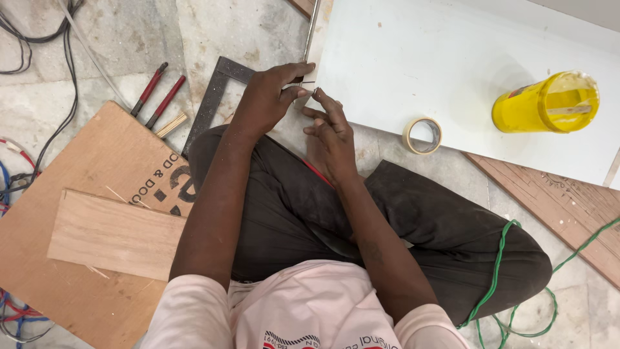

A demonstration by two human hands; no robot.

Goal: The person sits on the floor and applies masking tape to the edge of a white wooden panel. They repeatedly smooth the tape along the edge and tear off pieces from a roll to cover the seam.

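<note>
At the top centre of the frame the left hand pinches a thin nail between thumb and forefinger at the corner of a white board. The right hand, fingers loosely curled and holding nothing visible, rests just beside it. A tape roll and yellow can sit on the board; red-handled pliers lie upper left.

A yellow cylindrical container with a red label lies on the white board.
</note>
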